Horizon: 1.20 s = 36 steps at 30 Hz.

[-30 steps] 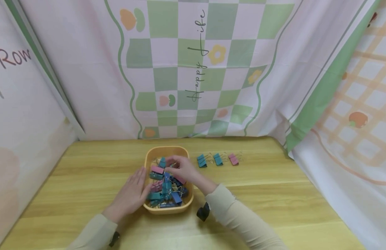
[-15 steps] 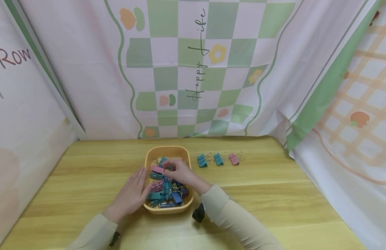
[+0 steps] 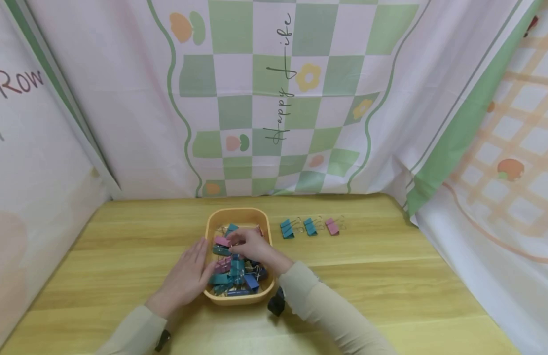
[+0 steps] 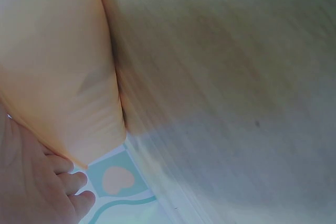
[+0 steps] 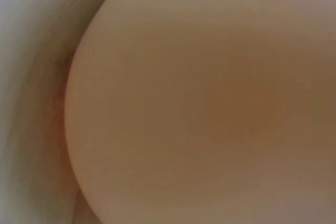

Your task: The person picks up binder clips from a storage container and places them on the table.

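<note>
A yellow-orange plastic basket (image 3: pixel 238 299) holds a heap of teal, pink and blue binder clips. My left hand (image 3: pixel 185 276) rests along the basket's left wall with fingers straight, the thumb over the rim; in the left wrist view the left fingers (image 4: pixel 71 182) lie against the basket (image 4: pixel 63 87). Inside the basket, my right hand (image 3: pixel 251 245) pinches the right end of a pink binder clip (image 3: pixel 222 241) with thumb and index finger. A teal clip (image 3: pixel 221 250) lies just below it. The right hand hides part of the heap. Only the blurred basket wall (image 5: pixel 199 103) fills the right wrist view.
Right of the basket, a row on the wooden table (image 3: pixel 367 286) has a teal clip (image 3: pixel 287 229), another teal clip (image 3: pixel 310 227) and a pink clip (image 3: pixel 332 226), handles pointing right. A patterned curtain (image 3: pixel 274 113) hangs behind the table.
My right hand has moved left and slightly toward me inside the basket, to the pink binder clip, which has shifted slightly left. The left hand and the row of clips have stayed put.
</note>
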### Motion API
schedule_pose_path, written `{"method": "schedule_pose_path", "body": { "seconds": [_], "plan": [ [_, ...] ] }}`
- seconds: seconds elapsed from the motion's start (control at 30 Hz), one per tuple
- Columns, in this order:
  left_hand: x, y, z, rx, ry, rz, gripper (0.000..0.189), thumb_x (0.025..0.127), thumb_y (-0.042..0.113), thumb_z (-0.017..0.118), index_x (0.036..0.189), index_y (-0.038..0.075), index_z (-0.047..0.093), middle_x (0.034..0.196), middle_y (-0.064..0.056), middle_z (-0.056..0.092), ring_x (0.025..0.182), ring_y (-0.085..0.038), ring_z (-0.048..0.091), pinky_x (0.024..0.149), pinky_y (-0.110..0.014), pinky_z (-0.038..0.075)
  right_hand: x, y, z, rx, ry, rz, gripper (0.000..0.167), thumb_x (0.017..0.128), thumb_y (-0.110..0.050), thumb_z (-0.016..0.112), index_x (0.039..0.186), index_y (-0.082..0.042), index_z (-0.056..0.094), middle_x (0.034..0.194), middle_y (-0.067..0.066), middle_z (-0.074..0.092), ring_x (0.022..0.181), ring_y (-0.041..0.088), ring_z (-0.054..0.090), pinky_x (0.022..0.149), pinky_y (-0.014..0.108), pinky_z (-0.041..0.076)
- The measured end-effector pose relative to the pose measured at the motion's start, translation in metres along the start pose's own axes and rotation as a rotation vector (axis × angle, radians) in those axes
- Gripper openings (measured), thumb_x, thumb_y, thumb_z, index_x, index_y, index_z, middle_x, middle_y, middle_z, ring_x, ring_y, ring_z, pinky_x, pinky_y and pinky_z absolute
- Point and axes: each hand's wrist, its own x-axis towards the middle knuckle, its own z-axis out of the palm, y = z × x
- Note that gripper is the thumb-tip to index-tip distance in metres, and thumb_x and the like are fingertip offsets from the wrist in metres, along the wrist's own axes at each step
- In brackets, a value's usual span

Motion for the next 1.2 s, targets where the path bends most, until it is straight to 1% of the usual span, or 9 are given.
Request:
{"method": "schedule_pose_path", "body": {
  "seconds": [0.27,0.47,0.53,0.6,0.73,0.83,0.97,1.07,1.2],
  "plan": [
    [0.0,0.001,0.0,-0.01,-0.001,-0.003,0.064,0.099,0.038,0.033,0.142,-0.008,0.018,0.147,-0.023,0.018,0.133,-0.038,0.02,0.107,-0.05,0.02,0.002,0.0,0.003,-0.039,0.013,0.041,0.021,0.085,-0.002,0.064,0.105,-0.001,0.066,0.085,0.002,0.064,0.063,0.014,0.058,0.053,0.024,0.051],
    [-0.001,0.0,0.001,-0.012,-0.012,-0.006,0.064,0.1,0.037,0.033,0.142,-0.009,0.017,0.148,-0.023,0.015,0.134,-0.038,0.019,0.107,-0.049,0.019,0.0,0.001,0.003,-0.046,0.032,0.05,0.02,0.086,-0.003,0.063,0.105,-0.004,0.068,0.088,0.0,0.065,0.064,0.013,0.058,0.055,0.024,0.052],
    [-0.001,0.0,0.001,-0.011,-0.01,-0.006,0.064,0.1,0.036,0.033,0.142,-0.009,0.017,0.148,-0.023,0.015,0.134,-0.038,0.018,0.107,-0.049,0.019,-0.001,0.001,0.001,-0.04,0.047,0.04,0.019,0.086,-0.003,0.063,0.104,-0.005,0.068,0.09,0.001,0.065,0.065,0.013,0.059,0.056,0.025,0.052],
    [-0.001,0.0,0.001,-0.012,-0.005,-0.003,0.064,0.1,0.036,0.033,0.142,-0.009,0.017,0.148,-0.023,0.015,0.134,-0.038,0.018,0.107,-0.049,0.019,-0.002,0.0,-0.001,-0.047,0.069,0.011,0.018,0.086,-0.004,0.063,0.103,-0.006,0.068,0.092,0.002,0.066,0.069,0.014,0.06,0.059,0.026,0.052],
    [-0.001,0.0,0.001,-0.018,0.013,0.01,0.063,0.1,0.034,0.034,0.141,-0.01,0.018,0.147,-0.025,0.017,0.133,-0.039,0.02,0.107,-0.05,0.019,-0.004,-0.003,-0.006,-0.06,0.109,-0.039,0.018,0.086,-0.004,0.062,0.103,-0.005,0.068,0.096,0.003,0.066,0.082,0.013,0.061,0.071,0.025,0.052],
    [-0.001,0.0,0.002,-0.021,0.025,0.021,0.062,0.1,0.033,0.033,0.141,-0.011,0.019,0.146,-0.026,0.018,0.132,-0.04,0.021,0.106,-0.051,0.02,-0.004,-0.004,-0.008,0.008,0.118,-0.023,0.02,0.087,-0.001,0.06,0.106,-0.002,0.066,0.095,0.003,0.067,0.085,0.014,0.061,0.075,0.027,0.052],
    [-0.001,0.0,0.001,-0.021,0.028,0.025,0.062,0.1,0.033,0.033,0.14,-0.012,0.02,0.146,-0.026,0.018,0.132,-0.04,0.021,0.106,-0.051,0.02,-0.004,-0.005,-0.011,0.133,0.13,-0.013,0.022,0.087,0.005,0.055,0.108,0.005,0.062,0.09,0.008,0.067,0.08,0.017,0.063,0.072,0.031,0.054],
    [-0.001,0.001,0.0,-0.02,0.021,0.021,0.062,0.1,0.034,0.033,0.141,-0.011,0.019,0.146,-0.025,0.017,0.132,-0.04,0.02,0.107,-0.05,0.019,-0.004,-0.006,-0.013,0.175,0.148,-0.025,0.023,0.088,0.007,0.053,0.11,0.008,0.06,0.09,0.012,0.066,0.079,0.02,0.064,0.072,0.033,0.055],
    [-0.001,0.001,0.0,-0.014,0.006,0.013,0.063,0.1,0.035,0.032,0.141,-0.011,0.018,0.147,-0.024,0.015,0.133,-0.039,0.019,0.108,-0.049,0.018,-0.004,-0.008,-0.019,0.233,0.177,-0.017,0.023,0.09,0.005,0.052,0.112,0.009,0.057,0.093,0.014,0.066,0.081,0.021,0.064,0.073,0.033,0.054]
  ]
}}
